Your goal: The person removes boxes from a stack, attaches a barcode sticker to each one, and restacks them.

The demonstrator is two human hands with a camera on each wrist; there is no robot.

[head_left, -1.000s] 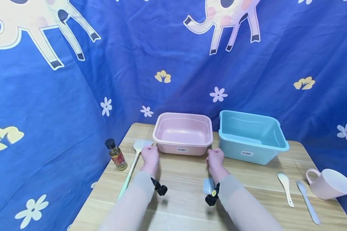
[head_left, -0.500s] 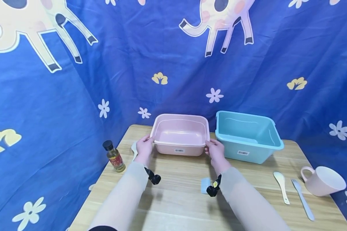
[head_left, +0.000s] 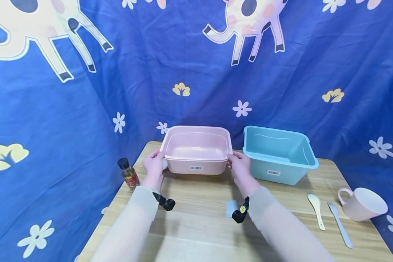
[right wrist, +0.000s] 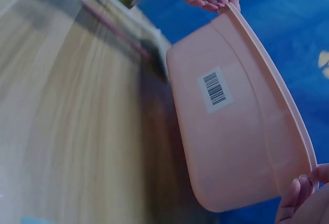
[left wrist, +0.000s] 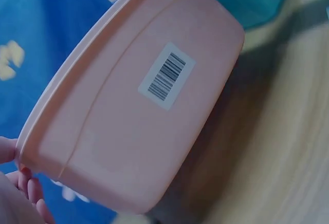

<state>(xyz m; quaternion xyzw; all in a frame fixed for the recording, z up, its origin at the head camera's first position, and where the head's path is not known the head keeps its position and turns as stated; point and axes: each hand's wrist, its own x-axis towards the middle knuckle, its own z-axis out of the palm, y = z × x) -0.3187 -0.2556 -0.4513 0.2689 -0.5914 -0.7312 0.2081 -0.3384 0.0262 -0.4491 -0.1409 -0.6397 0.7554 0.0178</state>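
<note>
A pink plastic basin [head_left: 196,165] with a barcode label on its front is held at its two front corners. My left hand [head_left: 153,166] pinches the rim at the left corner, and my right hand [head_left: 240,166] pinches the right one. In the left wrist view the left fingers [left wrist: 33,189] curl under the rim; the right wrist view has the right fingers [right wrist: 298,190] doing the same. A dark shadow lies on the table below the basin, which hangs close over the wood. The white head of a spatula [head_left: 165,163] shows behind my left hand, its handle hidden by the arm.
Right of the basin stands a turquoise bin [head_left: 275,171]. A black-capped bottle [head_left: 130,175] is at the left edge. Toward the right lie a white spoon [head_left: 317,211], a blue fork [head_left: 340,225] and a pink mug [head_left: 363,204]. A light blue item [head_left: 231,209] lies by my right wrist.
Both hands have gone from beside the basin's lower sides to gripping its rim. The basin has shifted left and slightly up, widening the space to the turquoise bin and covering the spatula more.
</note>
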